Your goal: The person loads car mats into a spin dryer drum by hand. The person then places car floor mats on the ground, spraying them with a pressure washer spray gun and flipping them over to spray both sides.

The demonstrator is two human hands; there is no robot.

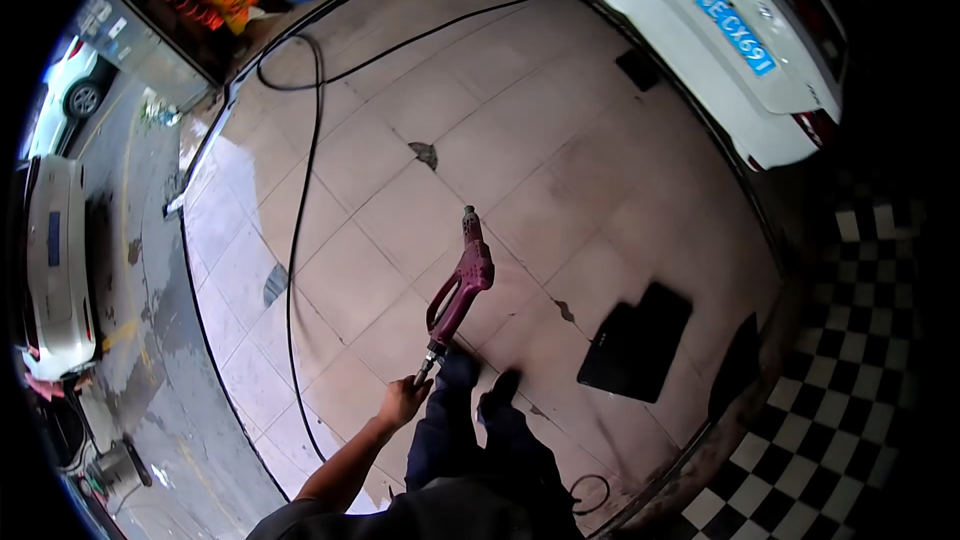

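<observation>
My left hand (404, 401) is closed around the hose fitting below the grip end of a dark red pressure washer gun (474, 270). The gun points up and away from me, its short nozzle at the far end and its looped trigger guard facing left. A metal coupling (431, 358) joins the gun to the fitting. My right hand is out of the picture. To the right of my feet, a black car floor mat (637, 345) lies on the tiles.
A black hose (314, 150) snakes over the tiled floor (520, 130). Another dark mat (735, 370) lies by the right edge. A white car (740, 40) stands at upper right, and more cars (55, 260) are outside on the left. Black and white checkered tiles (815, 400) run along the right.
</observation>
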